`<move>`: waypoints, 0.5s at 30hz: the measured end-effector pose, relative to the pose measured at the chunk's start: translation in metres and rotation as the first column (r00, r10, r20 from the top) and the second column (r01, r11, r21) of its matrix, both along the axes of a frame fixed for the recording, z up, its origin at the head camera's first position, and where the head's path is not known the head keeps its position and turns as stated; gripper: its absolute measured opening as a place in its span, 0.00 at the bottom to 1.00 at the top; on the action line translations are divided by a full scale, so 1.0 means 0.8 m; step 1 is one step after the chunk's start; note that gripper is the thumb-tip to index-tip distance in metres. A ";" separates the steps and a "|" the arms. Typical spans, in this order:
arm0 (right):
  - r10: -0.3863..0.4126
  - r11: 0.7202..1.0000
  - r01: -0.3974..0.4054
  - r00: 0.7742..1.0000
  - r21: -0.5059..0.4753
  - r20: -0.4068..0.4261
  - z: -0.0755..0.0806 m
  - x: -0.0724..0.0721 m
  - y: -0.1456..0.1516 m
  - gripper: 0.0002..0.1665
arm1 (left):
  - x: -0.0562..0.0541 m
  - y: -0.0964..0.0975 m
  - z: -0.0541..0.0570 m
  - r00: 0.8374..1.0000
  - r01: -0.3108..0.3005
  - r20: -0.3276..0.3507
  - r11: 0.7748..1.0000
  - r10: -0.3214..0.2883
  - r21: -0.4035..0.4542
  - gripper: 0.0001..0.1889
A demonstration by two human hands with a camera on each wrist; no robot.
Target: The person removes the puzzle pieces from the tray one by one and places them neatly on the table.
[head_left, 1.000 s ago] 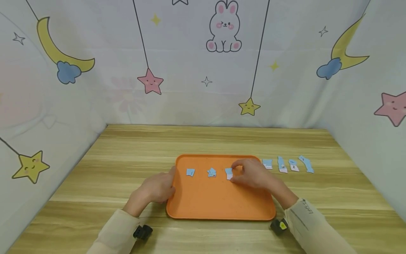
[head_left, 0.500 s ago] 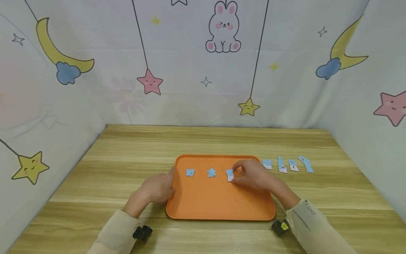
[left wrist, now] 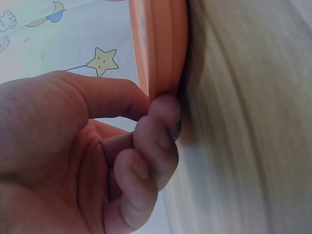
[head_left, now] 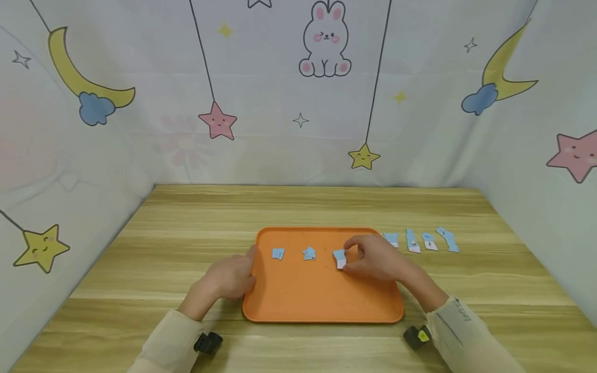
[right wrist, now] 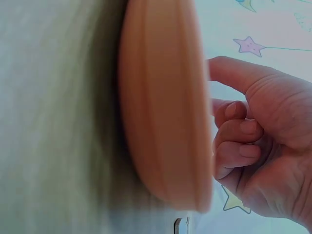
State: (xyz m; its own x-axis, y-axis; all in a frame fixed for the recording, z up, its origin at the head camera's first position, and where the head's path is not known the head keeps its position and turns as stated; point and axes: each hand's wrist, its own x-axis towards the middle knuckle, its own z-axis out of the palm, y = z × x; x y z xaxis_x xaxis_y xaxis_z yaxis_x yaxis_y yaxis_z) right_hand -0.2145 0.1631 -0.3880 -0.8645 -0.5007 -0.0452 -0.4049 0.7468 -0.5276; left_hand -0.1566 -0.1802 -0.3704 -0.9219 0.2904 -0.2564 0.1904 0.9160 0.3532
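In the head view, an orange tray (head_left: 322,300) lies on the wooden table. My left hand (head_left: 231,274) grips its left edge; the left wrist view shows thumb and fingertips (left wrist: 165,109) meeting at the tray's outer wall. Over the tray's right half, my right hand (head_left: 377,257) pinches a flat blue-and-white puzzle piece (head_left: 340,259) by its right side, between thumb and index finger. In the right wrist view the other fingers (right wrist: 239,151) are curled in, and the tray wall hides the piece. A small blue piece (head_left: 278,254) and a star-shaped blue piece (head_left: 309,253) lie further left on the tray.
Past the tray's back right corner several more pieces lie in a row on the table (head_left: 196,207), among them a long narrow one (head_left: 412,241) and a bent one (head_left: 449,240). Printed cloth walls (head_left: 280,93) enclose the table at the back and sides.
My right hand has slid the pinched piece slightly rightward and closer to me, turning it a little. The left hand keeps its place at the tray edge.
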 end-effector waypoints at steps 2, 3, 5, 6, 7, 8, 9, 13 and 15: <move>-0.003 1.000 0.003 1.000 -0.012 0.015 0.000 0.002 0.002 0.25 | 0.000 0.000 0.000 1.000 0.001 0.005 1.000 -0.001 0.003 0.39; -0.005 1.000 0.005 1.000 -0.017 0.020 0.000 0.003 0.003 0.25 | 0.000 0.000 0.000 1.000 0.001 0.006 1.000 -0.001 0.005 0.39; -0.011 1.000 0.011 1.000 -0.027 0.024 -0.001 0.004 0.006 0.25 | 0.000 0.000 0.000 1.000 0.001 0.010 1.000 -0.001 0.009 0.39; -0.017 0.999 0.017 1.000 -0.030 0.023 -0.001 0.005 0.007 0.25 | 0.000 0.000 0.000 1.000 0.002 0.011 1.000 -0.002 0.010 0.39; -0.020 0.999 0.021 1.000 -0.035 0.020 -0.001 0.006 0.009 0.25 | 0.000 0.000 0.000 1.000 0.001 0.013 1.000 -0.001 0.011 0.39; -0.024 0.999 0.025 1.000 -0.038 0.014 -0.001 0.007 0.011 0.25 | 0.000 0.001 0.000 1.000 0.002 0.013 1.000 -0.002 0.011 0.39; -0.027 0.999 0.027 1.000 -0.038 0.005 -0.002 0.007 0.013 0.25 | 0.000 0.001 0.000 1.000 0.002 0.014 1.000 -0.002 0.012 0.39; -0.031 0.998 0.030 0.999 -0.051 -0.020 -0.002 0.011 0.018 0.24 | -0.001 0.001 0.000 1.000 0.001 0.017 1.000 -0.001 0.009 0.39; -0.032 0.998 0.031 0.999 -0.055 -0.021 -0.001 0.012 0.020 0.24 | -0.001 0.000 0.000 1.000 -0.001 0.019 1.000 0.001 0.004 0.40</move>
State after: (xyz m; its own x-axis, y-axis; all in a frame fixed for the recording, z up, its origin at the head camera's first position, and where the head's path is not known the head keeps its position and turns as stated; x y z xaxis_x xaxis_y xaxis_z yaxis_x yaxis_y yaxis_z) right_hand -0.2049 0.1790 -0.3885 -0.8804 -0.4743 0.0002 -0.3932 0.7295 -0.5596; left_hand -0.1573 -0.1798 -0.3706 -0.9173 0.2904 -0.2726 0.1824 0.9146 0.3608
